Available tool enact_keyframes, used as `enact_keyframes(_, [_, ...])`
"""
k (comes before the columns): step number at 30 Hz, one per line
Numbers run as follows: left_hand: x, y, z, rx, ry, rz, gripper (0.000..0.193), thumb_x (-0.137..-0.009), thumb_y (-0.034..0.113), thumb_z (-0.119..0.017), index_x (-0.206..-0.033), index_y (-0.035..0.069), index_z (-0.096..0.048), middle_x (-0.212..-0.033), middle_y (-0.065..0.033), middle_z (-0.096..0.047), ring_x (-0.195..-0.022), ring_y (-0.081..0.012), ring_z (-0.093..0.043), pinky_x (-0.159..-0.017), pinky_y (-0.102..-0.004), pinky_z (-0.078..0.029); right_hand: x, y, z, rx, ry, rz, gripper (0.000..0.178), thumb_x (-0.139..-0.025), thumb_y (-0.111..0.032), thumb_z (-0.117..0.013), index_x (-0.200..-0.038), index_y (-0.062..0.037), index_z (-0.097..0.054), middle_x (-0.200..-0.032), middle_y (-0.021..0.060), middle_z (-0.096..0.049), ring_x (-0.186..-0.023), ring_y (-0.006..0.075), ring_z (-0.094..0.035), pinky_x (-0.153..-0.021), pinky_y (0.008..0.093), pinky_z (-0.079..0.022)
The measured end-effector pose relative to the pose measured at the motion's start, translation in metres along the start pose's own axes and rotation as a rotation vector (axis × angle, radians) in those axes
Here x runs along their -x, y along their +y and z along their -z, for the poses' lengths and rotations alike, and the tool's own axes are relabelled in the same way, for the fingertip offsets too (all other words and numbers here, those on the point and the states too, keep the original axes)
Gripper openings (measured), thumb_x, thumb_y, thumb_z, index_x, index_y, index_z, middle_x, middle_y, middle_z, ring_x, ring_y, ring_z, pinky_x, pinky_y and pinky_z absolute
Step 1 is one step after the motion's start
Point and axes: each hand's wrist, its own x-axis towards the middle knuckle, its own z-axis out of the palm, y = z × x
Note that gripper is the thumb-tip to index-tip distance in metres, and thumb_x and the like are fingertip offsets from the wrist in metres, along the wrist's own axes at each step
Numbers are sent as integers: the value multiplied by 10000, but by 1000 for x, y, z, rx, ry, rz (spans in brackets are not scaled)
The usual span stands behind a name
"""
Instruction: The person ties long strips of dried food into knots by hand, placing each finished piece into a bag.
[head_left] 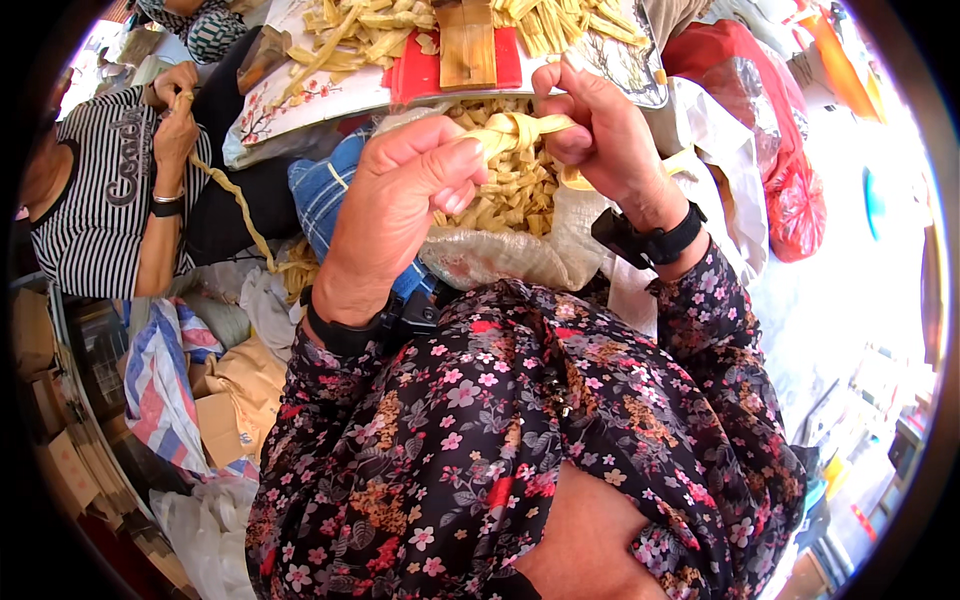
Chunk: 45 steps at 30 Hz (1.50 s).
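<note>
One wide fisheye looks down from the head — close in.

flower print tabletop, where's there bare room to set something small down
Tabletop: bare patches show at the left front corner, below the yellow strips, and front right, between the red slab and the right edge. Crowded: the back, under strips, and the centre, under slab and wooden piece.

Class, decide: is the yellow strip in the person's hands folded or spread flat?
Folded: the yellow strip crosses over itself between the left hand and right hand.
</note>
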Motion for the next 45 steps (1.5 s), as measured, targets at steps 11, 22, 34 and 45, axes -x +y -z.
enact_keyframes(11, [-6, -14, -11, -1537, 145, -354, 332, -805, 49, -660, -1115, 35, -541, -1033, -154, -588, -910, -336, -624, -759, -408, -521, 1, 12, -12, 356, -90, 41, 141, -964, -211, -600, -915, -83, -564, -687, -31, -561, -553, 32, -452, -474, 185, -335])
enact_keyframes(22, [-36, -10, 48, -1656, 102, -625, 207, -831, 38, -594, -1029, 67, -540, -924, -116, -571, -813, -317, -623, -667, -414, -515, 19, -8, -37, 791, -118, 245, 292, -954, -234, -593, -797, 11, -560, -606, 122, -494, -554, 191, -471, -547, 367, -415])
enact_keyframes(34, [-86, -2, 64, -375, 102, -82, 235, -995, 172, -549, -1185, 34, -554, -817, 17, -580, -616, -29, -498, -577, -194, -444, -59, -18, 13, 841, 169, 404, 321, -937, -258, -617, -796, 30, -611, -553, 65, -474, -525, 146, -445, -512, 327, -393])
enact_keyframes(45, [-120, -3, 68, -975, 300, -146, 203, -961, 196, -552, -1051, 32, -631, -830, -25, -632, -615, -80, -534, -575, -225, -437, -88, -20, 12, 1108, 290, 572, 305, -904, -267, -620, -788, 13, -655, -651, 180, -608, -567, 309, -560, -549, 410, -443])
